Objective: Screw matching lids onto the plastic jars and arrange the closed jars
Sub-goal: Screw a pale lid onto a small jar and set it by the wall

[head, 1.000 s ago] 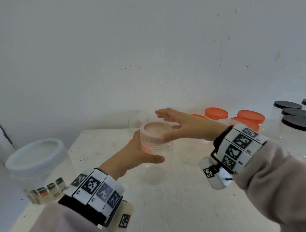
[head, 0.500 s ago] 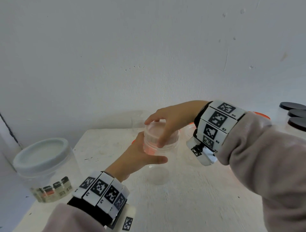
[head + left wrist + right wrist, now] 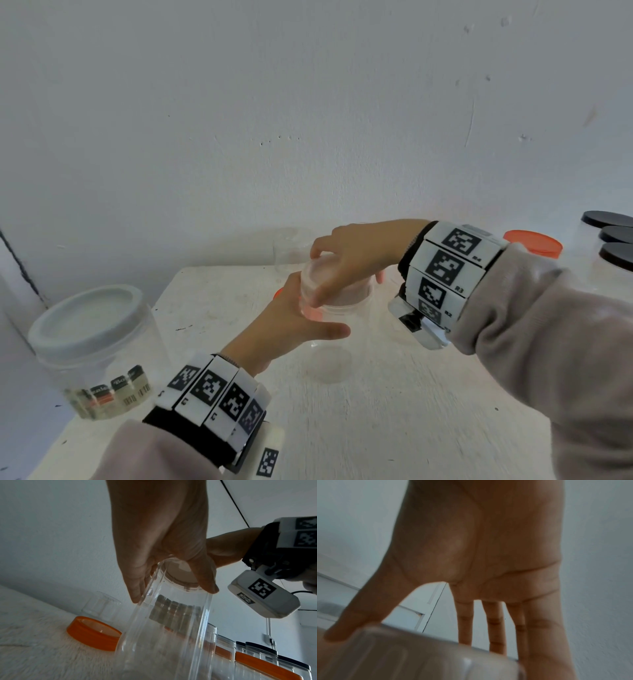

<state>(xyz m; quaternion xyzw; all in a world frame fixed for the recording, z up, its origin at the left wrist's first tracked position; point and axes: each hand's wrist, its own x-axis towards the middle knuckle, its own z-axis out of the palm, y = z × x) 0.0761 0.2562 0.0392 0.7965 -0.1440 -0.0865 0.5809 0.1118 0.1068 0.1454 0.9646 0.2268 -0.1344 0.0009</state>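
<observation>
The clear plastic jar (image 3: 337, 329) stands upright on the white table (image 3: 394, 411), near its middle, with a translucent whitish lid (image 3: 329, 279) seated on its mouth. We find the left hand (image 3: 291, 329) wrapped around the jar's body, thumb across the near side, holding it firm. The right hand (image 3: 349, 260) sits over the lid from above, thumb and fingers curled down onto its rim; the right wrist view confirms the fingertips (image 3: 496, 646) bearing on the lid's edge. We judge the step in hand to be threading this lid on. To do it well, we advise keeping the lid level on the neck so the threads catch evenly, holding the jar against turning with the left hand, and twisting from the rim and stopping once it seats; a tilted start risks cross-threading. The jar is transparent, straight-walled and empty, with a visible threaded neck (image 3: 180, 585); thin plastic, likely light and prone to slide if released. We cannot tell how far the lid is engaged. Noted nearby: 1 loose orange lid (image 3: 93, 634) lying on the table behind the jar, and an open clear jar (image 3: 101, 607) beyond it.
</observation>
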